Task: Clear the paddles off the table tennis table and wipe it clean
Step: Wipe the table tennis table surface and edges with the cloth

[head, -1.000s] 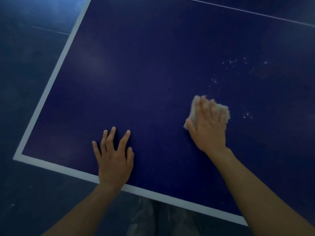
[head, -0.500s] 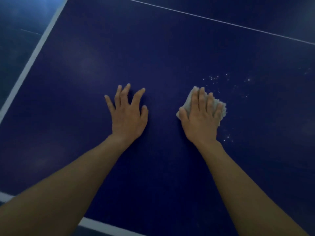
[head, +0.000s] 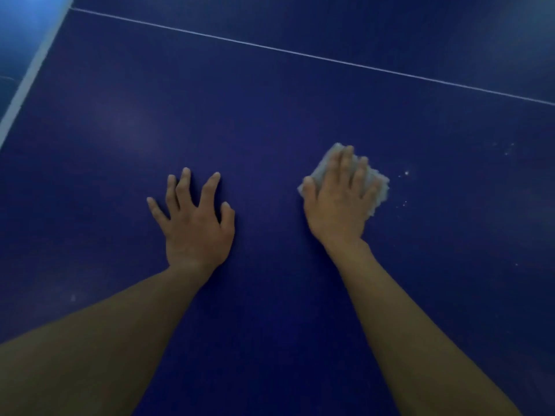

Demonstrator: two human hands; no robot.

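Observation:
The dark blue table tennis table (head: 270, 121) fills the head view. My right hand (head: 339, 202) lies flat on a small pale cloth (head: 379, 185) and presses it onto the surface, fingers straight. My left hand (head: 195, 223) rests on the table to the left of it, fingers spread. No paddle is in view. Small white specks (head: 404, 187) dot the surface just right of the cloth, with more farther right (head: 507, 150).
A thin white centre line (head: 300, 54) crosses the table from upper left to right. The white left edge band (head: 27, 76) runs down the far left, with blue floor (head: 18, 31) beyond it.
Both hands have slid farther onto the table, away from the near edge, which has dropped out of view. The cloth now sits close beside the white specks.

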